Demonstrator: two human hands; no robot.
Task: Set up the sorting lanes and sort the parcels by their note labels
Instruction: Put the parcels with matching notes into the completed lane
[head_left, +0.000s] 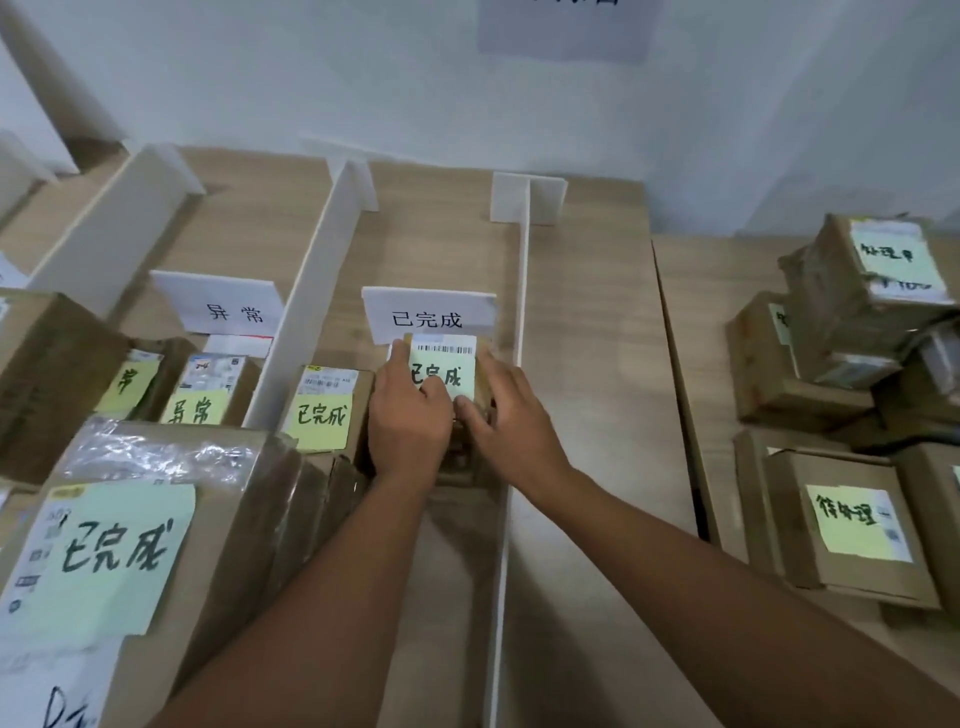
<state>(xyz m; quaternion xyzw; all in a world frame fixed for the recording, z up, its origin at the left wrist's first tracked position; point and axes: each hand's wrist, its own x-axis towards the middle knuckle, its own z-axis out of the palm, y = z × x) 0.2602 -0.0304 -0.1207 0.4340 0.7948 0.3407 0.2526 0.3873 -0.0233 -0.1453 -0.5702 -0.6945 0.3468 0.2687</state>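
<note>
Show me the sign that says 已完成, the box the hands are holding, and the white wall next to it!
已完成 sign (427, 318): head view, on its written face.
held box (442, 366): head view, on its green note.
white divider (521, 332): head view, on its top edge.

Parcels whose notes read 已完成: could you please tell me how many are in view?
3. One is held by both hands just below the 已完成 lane sign, one sits directly to its left, and a large one lies at the near left. Others may be hidden beneath them.

Pale wall (311, 78), grey paper sheet (563, 31) on it
</note>
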